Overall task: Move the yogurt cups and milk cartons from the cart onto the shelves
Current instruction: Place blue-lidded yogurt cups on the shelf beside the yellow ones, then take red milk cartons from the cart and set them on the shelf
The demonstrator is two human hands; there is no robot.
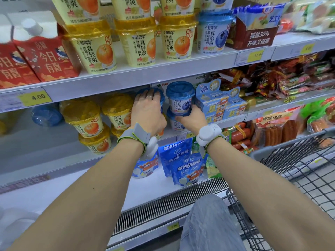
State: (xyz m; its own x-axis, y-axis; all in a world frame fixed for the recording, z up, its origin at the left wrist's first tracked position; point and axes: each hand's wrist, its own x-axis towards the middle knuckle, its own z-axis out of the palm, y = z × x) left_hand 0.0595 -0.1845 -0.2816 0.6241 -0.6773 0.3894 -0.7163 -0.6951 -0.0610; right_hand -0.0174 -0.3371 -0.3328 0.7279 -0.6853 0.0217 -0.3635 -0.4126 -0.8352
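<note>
At frame centre, our left hand (147, 110) and right hand (192, 117) curl their fingers around blueberry yogurt cups (179, 101) being stacked on the shelf (233, 118); what remains in the cart (297, 169) stays hidden.

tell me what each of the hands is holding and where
Left hand grips a blue-lidded cup over its lid and side. Right hand holds the upper blueberry cup at its base, atop another cup.
</note>
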